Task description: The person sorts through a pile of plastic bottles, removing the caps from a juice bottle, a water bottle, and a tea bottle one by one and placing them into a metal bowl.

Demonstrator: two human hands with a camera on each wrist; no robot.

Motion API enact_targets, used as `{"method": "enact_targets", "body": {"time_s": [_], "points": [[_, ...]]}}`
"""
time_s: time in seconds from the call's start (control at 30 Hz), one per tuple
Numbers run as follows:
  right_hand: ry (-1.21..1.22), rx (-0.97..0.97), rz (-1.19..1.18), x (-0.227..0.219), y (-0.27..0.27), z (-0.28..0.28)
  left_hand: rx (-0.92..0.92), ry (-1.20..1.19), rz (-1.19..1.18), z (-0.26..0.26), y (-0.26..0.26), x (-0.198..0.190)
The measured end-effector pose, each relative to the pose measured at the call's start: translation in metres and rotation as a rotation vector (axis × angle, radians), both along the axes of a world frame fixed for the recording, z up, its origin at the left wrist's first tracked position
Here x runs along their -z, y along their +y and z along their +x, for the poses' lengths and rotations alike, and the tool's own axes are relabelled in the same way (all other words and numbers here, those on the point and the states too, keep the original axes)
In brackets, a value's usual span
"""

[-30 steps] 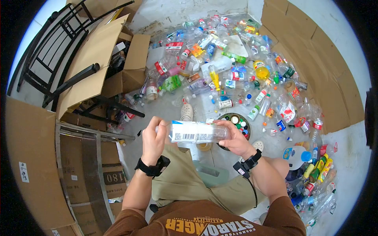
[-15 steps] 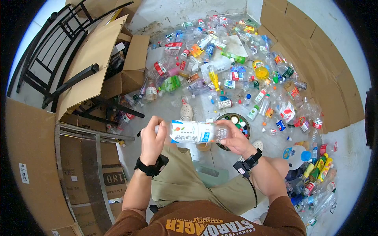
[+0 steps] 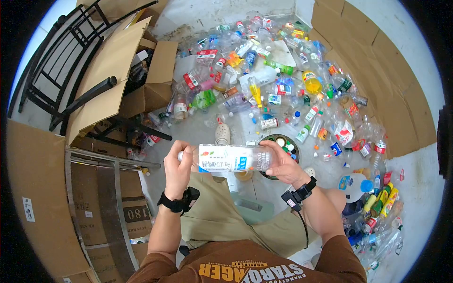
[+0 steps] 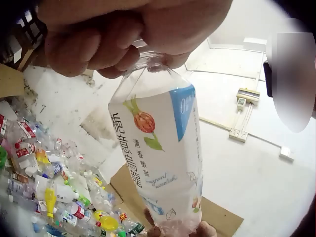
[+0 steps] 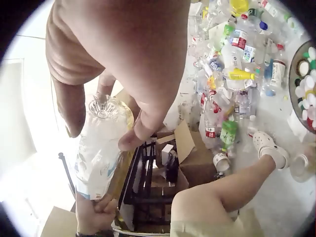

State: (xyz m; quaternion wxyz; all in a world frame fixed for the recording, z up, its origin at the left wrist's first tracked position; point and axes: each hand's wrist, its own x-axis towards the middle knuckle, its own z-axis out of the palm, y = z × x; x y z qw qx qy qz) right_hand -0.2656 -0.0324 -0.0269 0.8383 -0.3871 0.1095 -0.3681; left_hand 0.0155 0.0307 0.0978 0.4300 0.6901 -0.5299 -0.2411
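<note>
A clear plastic bottle point(image 3: 231, 159) with a white and blue label lies sideways between the two hands, above the lap. Its label shows printed characters and a small red fruit. At the neck end, my left hand point(image 3: 177, 165) grips it with curled fingers, which hide the bottle's mouth in the left wrist view. My right hand point(image 3: 285, 166) holds the base end, thumb on one side and fingers on the other. From the right wrist, the ridged bottom point(image 5: 104, 107) shows between thumb and fingers.
A wide pile of plastic bottles point(image 3: 283, 87) covers the floor ahead. Just beyond the right hand stands a round container of caps point(image 3: 293, 158). A large jug point(image 3: 351, 188) is at the right, a pale green bin point(image 3: 255, 210) between the legs. Cardboard boxes point(image 3: 158, 89) and a black metal frame point(image 3: 71, 42) fill the left.
The bottle has turned about its length: the barcode side faced up earlier, and now the front of the label does. Both hands keep their hold at nearly the same spot.
</note>
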Motion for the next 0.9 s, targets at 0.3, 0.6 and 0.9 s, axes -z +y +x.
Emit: {"method": "enact_targets", "body": {"time_s": [0.3,0.6,0.9], "points": [[-0.035,-0.364,0.360,0.024,-0.008,-0.010,0.178,-0.252,-0.185,-0.010,0.005,-0.014],[0.096,0.069,0.053,-0.004,0.004,0.004,0.038,-0.146,-0.084,-0.016,0.000,-0.010],[0.111,-0.184,0.167,0.015,0.002,-0.009,0.076,-0.125,-0.057,-0.016,0.003,-0.009]]}}
